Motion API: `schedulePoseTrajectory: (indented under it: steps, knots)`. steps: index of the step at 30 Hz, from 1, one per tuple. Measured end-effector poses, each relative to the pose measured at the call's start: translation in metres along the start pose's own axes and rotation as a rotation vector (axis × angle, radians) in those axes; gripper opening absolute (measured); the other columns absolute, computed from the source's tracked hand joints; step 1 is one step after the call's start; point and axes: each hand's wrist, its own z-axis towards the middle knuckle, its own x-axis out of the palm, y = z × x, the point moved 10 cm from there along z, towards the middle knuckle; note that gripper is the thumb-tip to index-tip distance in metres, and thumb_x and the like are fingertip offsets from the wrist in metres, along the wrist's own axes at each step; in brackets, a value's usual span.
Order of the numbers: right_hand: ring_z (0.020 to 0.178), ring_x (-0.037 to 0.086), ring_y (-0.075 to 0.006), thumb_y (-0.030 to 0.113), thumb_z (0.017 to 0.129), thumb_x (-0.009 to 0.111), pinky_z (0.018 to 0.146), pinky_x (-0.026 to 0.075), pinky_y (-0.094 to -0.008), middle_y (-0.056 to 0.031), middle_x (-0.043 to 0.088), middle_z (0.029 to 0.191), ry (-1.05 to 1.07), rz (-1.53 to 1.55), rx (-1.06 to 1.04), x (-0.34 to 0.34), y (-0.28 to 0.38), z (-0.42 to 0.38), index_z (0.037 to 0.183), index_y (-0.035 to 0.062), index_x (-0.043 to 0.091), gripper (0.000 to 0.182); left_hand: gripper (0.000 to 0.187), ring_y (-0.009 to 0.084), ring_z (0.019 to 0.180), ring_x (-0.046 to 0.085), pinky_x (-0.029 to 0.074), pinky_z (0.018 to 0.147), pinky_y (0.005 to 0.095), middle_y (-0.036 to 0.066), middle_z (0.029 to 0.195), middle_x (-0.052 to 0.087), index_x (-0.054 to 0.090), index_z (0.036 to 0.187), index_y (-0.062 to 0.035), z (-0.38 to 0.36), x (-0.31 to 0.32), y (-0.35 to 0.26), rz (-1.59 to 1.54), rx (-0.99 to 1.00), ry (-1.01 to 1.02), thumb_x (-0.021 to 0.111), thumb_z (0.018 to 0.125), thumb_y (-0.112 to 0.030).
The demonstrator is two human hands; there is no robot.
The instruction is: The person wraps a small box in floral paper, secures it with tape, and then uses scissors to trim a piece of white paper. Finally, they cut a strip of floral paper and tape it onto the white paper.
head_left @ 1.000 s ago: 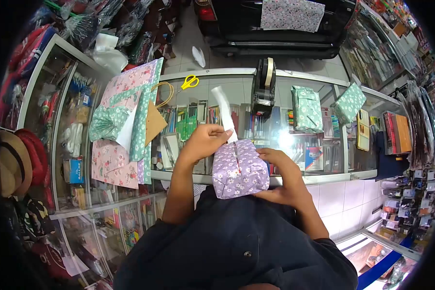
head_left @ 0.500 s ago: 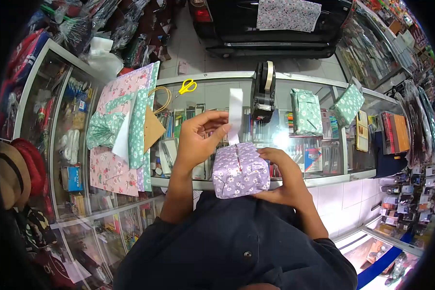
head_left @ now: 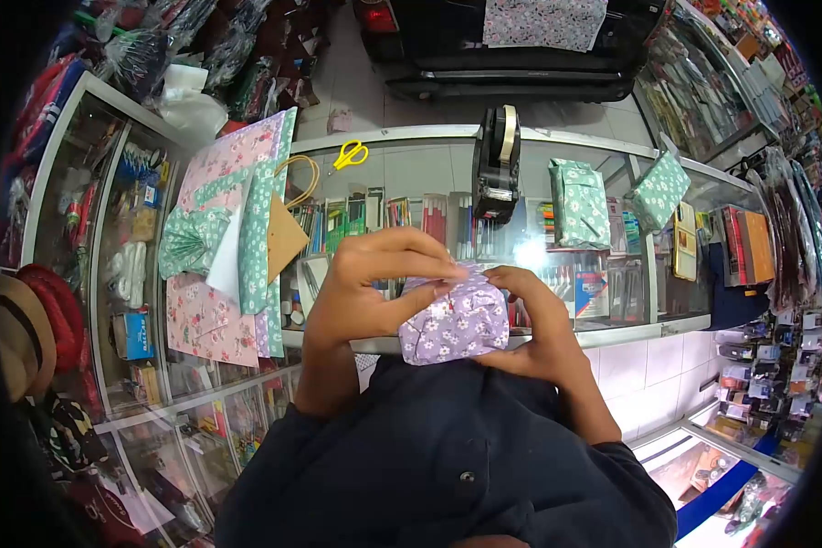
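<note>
A box-shaped package [head_left: 457, 331] in purple flowered wrapping paper sits in front of my body at the counter's near edge. My right hand [head_left: 537, 333] grips its right side, fingers on the far top corner and thumb side low near the front. My left hand [head_left: 374, 285] reaches over the package's top from the left. Its thumb and fingertips are drawn together on the top face, at the pale strip of tape [head_left: 466, 272], which is mostly hidden under the fingers. A dark slit-like line shows on the paper near them.
On the glass counter stand a black tape dispenser [head_left: 498, 164], yellow scissors [head_left: 350, 155] and two green flowered packages [head_left: 579, 205] [head_left: 659, 192]. Pink and green flowered paper bags [head_left: 219, 310] lean at the left. A black car [head_left: 521, 78] is beyond the counter.
My left hand has moved right and down, bringing the upright strip of tape down over the package's top. The right hand keeps its hold. The whole view has shifted slightly.
</note>
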Motion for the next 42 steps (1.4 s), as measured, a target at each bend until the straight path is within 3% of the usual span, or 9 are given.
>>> schedulePoseTrajectory:
  steps: [12,24,28,31,35,37,39,40,42]
  knots:
    - [0.125,0.061,-0.0395,0.025,0.064,0.096,0.105,0.05,-0.0463,-0.0187,0.063,0.132,0.02,0.021,0.02,0.001,-0.006,0.0,0.133,0.0036,0.057,0.082,0.032,0.031,0.096,0.074,0.058,0.088,0.0389,0.014,0.109,0.074,0.081,0.102,-0.0058,-0.004,0.014,-0.019,0.178,-0.003,0.174,0.071,0.072,0.0]
    - [0.119,0.063,-0.0399,0.029,0.064,0.097,0.101,0.05,-0.0462,-0.0195,0.064,0.128,0.005,0.0,-0.025,-0.003,0.005,0.013,0.129,0.0027,0.058,0.08,0.021,0.0266,0.097,0.074,0.057,0.089,0.0354,0.016,0.102,0.076,0.077,0.099,0.0031,-0.02,0.013,0.001,0.075,-0.237,-0.056,0.08,0.079,0.0]
    - [0.115,0.064,-0.0372,0.032,0.072,0.093,0.097,0.051,-0.0439,-0.0194,0.064,0.124,0.031,0.148,0.0,-0.006,0.012,0.019,0.126,0.0018,0.058,0.071,0.022,0.0272,0.098,0.074,0.056,0.09,0.0362,0.017,0.102,0.076,0.076,0.1,0.0034,-0.02,0.016,0.004,0.049,-0.238,-0.061,0.08,0.079,-0.001]
    - [0.11,0.068,-0.0341,0.021,0.082,0.086,0.094,0.054,-0.0411,-0.0182,0.067,0.117,-0.132,0.177,0.176,-0.004,-0.003,0.019,0.117,-0.0004,0.062,0.047,0.022,0.027,0.099,0.073,0.055,0.092,0.0367,0.017,0.103,0.076,0.076,0.101,0.0031,-0.022,0.017,0.009,0.032,-0.262,-0.064,0.08,0.08,-0.002]
    - [0.111,0.069,-0.0251,0.016,0.087,0.082,0.093,0.057,-0.0396,-0.0146,0.069,0.116,-0.202,0.336,0.365,0.004,-0.012,0.019,0.118,-0.0006,0.063,0.04,0.027,0.0263,0.106,0.071,0.052,0.098,0.0367,0.016,0.106,0.074,0.074,0.108,0.0025,-0.026,0.015,0.017,-0.025,-0.327,-0.126,0.078,0.081,-0.004]
    - [0.111,0.069,-0.0251,0.015,0.087,0.083,0.094,0.057,-0.0399,-0.0141,0.069,0.116,-0.227,0.374,0.397,0.006,-0.012,0.021,0.118,-0.0002,0.063,0.04,0.03,0.0264,0.108,0.071,0.052,0.099,0.0366,0.016,0.108,0.074,0.073,0.111,0.0023,-0.031,0.013,0.021,-0.055,-0.364,-0.174,0.077,0.082,-0.004]
    - [0.11,0.069,-0.0229,0.013,0.087,0.082,0.094,0.056,-0.0383,-0.0133,0.07,0.115,-0.268,0.414,0.418,0.004,-0.014,0.022,0.121,0.0015,0.064,0.041,0.044,0.0272,0.119,0.066,0.049,0.105,0.0388,0.016,0.125,0.068,0.067,0.125,0.0007,-0.038,0.015,0.03,-0.131,-0.435,-0.183,0.076,0.082,-0.005]
    - [0.11,0.069,-0.0229,0.013,0.087,0.082,0.094,0.056,-0.0383,-0.0133,0.07,0.115,-0.262,0.414,0.413,0.005,-0.014,0.024,0.121,0.0015,0.064,0.041,0.044,0.0272,0.119,0.066,0.049,0.105,0.0388,0.016,0.125,0.068,0.067,0.125,0.0007,-0.039,0.014,0.029,-0.129,-0.434,-0.19,0.076,0.082,-0.005]
    - [0.109,0.07,-0.0254,0.011,0.086,0.081,0.093,0.055,-0.0376,-0.0148,0.07,0.116,-0.25,0.355,0.292,0.002,-0.007,0.03,0.119,0.0024,0.068,0.037,0.063,0.0295,0.135,0.055,0.045,0.111,0.0429,0.018,0.145,0.053,0.056,0.139,-0.0001,-0.037,0.009,0.017,-0.076,-0.324,-0.212,0.077,0.08,-0.008]
